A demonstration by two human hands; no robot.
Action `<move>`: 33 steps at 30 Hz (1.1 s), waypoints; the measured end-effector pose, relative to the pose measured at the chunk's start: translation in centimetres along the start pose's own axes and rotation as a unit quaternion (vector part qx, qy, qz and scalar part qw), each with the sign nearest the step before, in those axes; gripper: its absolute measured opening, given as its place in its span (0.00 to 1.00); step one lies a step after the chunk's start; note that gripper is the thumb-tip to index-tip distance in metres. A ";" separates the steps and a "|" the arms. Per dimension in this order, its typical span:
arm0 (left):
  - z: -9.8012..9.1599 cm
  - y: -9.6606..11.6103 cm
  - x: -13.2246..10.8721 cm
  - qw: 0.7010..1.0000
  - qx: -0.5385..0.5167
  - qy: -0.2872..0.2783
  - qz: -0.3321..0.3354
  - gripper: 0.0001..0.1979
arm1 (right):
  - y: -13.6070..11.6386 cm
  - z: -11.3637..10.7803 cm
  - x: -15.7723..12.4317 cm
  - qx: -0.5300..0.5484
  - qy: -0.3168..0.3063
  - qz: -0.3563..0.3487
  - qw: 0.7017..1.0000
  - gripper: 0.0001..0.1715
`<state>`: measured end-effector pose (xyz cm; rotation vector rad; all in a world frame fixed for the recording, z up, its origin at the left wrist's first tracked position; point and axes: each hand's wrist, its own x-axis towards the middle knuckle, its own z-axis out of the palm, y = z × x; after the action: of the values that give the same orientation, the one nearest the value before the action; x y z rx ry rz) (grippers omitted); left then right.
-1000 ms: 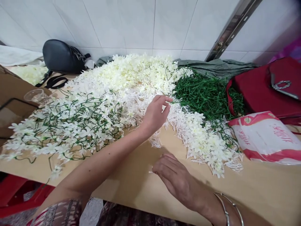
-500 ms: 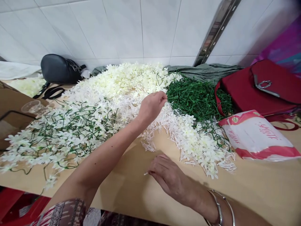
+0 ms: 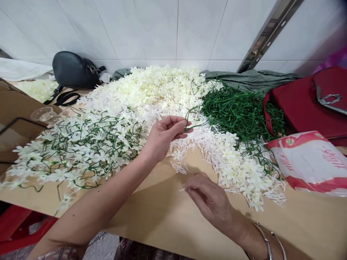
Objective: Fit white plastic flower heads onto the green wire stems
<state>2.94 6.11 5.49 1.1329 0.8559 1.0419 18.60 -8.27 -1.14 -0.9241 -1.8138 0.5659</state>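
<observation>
My left hand [image 3: 169, 133] pinches a green plastic stem [image 3: 199, 125] between thumb and fingertips, above the white pieces. Close to the table's front, my right hand [image 3: 207, 196] is closed, with a small white piece [image 3: 182, 189] poking out at its fingertips; it looks like a flower stamen. Behind and right of my left hand lies a heap of green stems [image 3: 241, 112]. Loose white stamens [image 3: 200, 142] spread across the middle. Cream flower heads [image 3: 159, 85] are piled at the back, and more blossoms [image 3: 238, 155] lie at right. White flowers on green stems [image 3: 89, 144] cover the left side.
A black bag [image 3: 74, 70] and a clear plastic cup [image 3: 46, 115] stand at left, near a cardboard box [image 3: 16, 108]. On the right are a red bag [image 3: 298, 101] and a red-and-white packet [image 3: 311, 162]. The tiled wall [image 3: 151, 29] closes off the back.
My left hand has drawn back from the green heap with a stem now in its fingers. My right hand stays closed on the white piece. The view has shifted slightly.
</observation>
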 end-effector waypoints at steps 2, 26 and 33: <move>-0.2 -0.5 -1.0 0.999 -0.021 0.004 -0.031 0.10 | 0.1 -0.4 0.1 0.000 0.031 0.039 0.999 0.13; -0.5 -3.5 -5.5 0.986 0.123 -0.103 0.050 0.12 | 1.1 -2.9 0.8 -0.168 0.071 0.062 0.981 0.13; 0.1 -3.7 -5.8 0.996 -0.010 -0.090 0.013 0.15 | 0.7 -3.4 0.9 -0.096 0.113 0.108 0.983 0.16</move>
<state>2.08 0.24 2.03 1.2041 0.6881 0.9526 21.72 -7.20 0.21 -1.2744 -1.5934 0.4035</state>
